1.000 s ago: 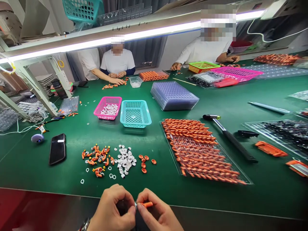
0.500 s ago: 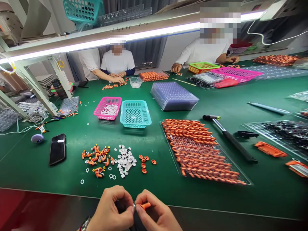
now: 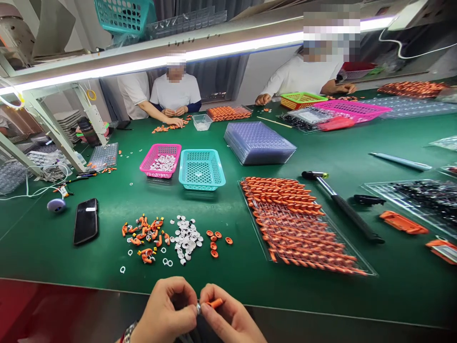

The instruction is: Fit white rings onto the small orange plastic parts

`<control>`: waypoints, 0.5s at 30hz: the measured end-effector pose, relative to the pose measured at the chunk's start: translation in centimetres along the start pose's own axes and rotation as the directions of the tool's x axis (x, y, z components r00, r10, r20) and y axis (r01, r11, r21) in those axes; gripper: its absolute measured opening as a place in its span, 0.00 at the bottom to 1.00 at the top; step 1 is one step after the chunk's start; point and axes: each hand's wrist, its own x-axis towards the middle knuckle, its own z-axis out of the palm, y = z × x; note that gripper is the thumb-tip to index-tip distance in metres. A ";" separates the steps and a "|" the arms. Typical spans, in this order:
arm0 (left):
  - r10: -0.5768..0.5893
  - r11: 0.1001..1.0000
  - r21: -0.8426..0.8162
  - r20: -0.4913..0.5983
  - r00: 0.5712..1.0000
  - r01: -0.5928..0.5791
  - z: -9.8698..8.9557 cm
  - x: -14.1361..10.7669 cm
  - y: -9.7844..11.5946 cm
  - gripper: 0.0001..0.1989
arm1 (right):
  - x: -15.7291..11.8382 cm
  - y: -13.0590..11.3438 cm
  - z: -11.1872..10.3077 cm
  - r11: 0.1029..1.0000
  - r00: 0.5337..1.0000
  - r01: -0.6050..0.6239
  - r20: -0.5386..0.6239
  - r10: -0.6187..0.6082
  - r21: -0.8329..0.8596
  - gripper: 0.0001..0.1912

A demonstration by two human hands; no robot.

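At the front table edge my left hand and my right hand meet, fingertips almost touching. My right thumb and fingers pinch a small orange plastic part, its rounded end sticking out. A small greyish-white round piece shows between the fingertips, pinched by my left thumb and forefinger; whether the two are joined is hidden. Beyond my hands lie a heap of white round caps, several orange discs and a pile of curved orange parts with white rings around it.
A clear tray of orange parts lies to the right, with a hammer beside it. Farther back stand a pink basket, a turquoise basket and stacked clear trays. A phone lies left. Co-workers sit across the table.
My hands stay in nearly the same place, still pinching the small parts; slightly more of the greyish-white piece shows. The whole view has shifted very slightly.
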 end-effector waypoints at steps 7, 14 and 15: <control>-0.016 1.000 -0.003 0.055 0.998 0.016 0.0 0.3 -0.4 0.05 | 0.5 1.9 -0.1 0.930 0.983 -0.177 0.111 0.148 0.322 0.24; 0.100 0.924 0.369 0.031 0.994 -0.105 -1.6 0.1 0.2 0.05 | 0.4 -0.1 -1.3 0.868 0.989 -0.139 0.104 0.101 0.477 0.19; 0.128 0.894 0.430 0.027 0.991 -0.127 -2.0 0.2 0.3 0.07 | 0.4 -0.5 -1.6 0.875 0.994 -0.106 0.061 0.087 0.472 0.18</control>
